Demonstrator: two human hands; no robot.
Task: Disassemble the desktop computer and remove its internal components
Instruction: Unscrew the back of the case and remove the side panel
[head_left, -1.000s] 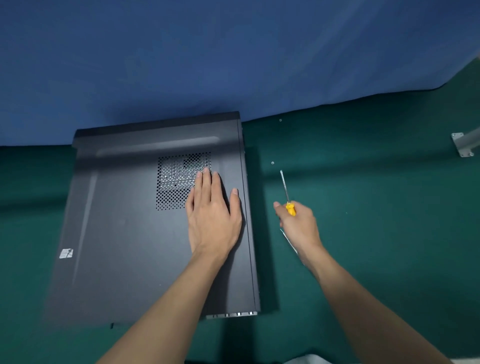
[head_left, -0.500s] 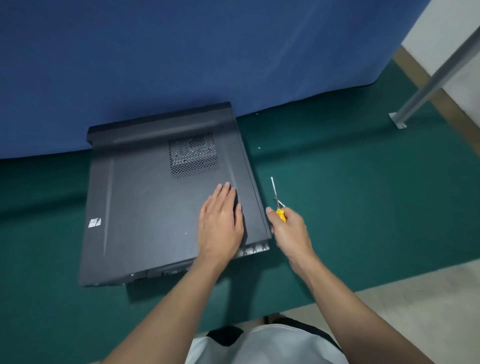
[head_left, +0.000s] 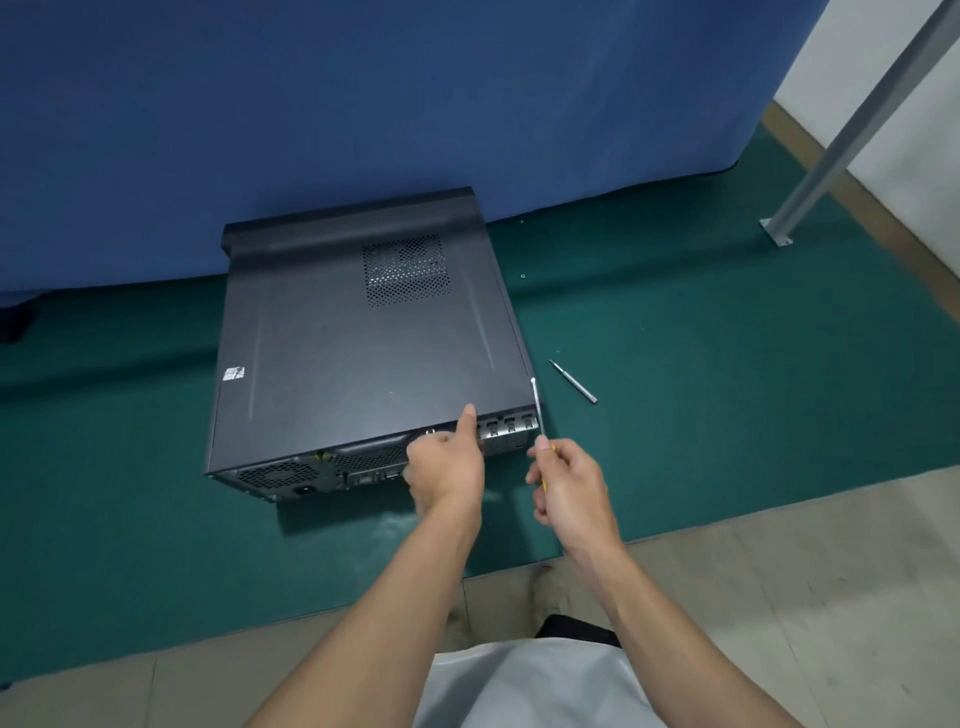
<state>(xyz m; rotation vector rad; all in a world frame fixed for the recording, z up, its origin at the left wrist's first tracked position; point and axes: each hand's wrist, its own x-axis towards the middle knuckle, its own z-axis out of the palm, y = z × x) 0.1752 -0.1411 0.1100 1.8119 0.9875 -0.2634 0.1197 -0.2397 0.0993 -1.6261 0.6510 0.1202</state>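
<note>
Progress is slight. The computer lies on its side on a green mat spread over the floor in front of a blue curtain, with its rear ports facing near. Its cover is still seated on top, and no internal part is exposed or set out. Two small specks on the mat off the computer's far right corner may be screws already taken out; they are too small to confirm. A bare metal rod lies on the mat just right of the computer. In my judgement the step in hand is freeing the cover at its near right corner. Lifting it off and removing every internal part are left.

The left hand grips the near edge of the cover, thumb pressed on top and fingers curled down over the rear face. The right hand is closed round the yellow handle of a screwdriver, its shaft pointing far and its tip at the computer's near right corner. Both forearms reach forward from near.
</note>
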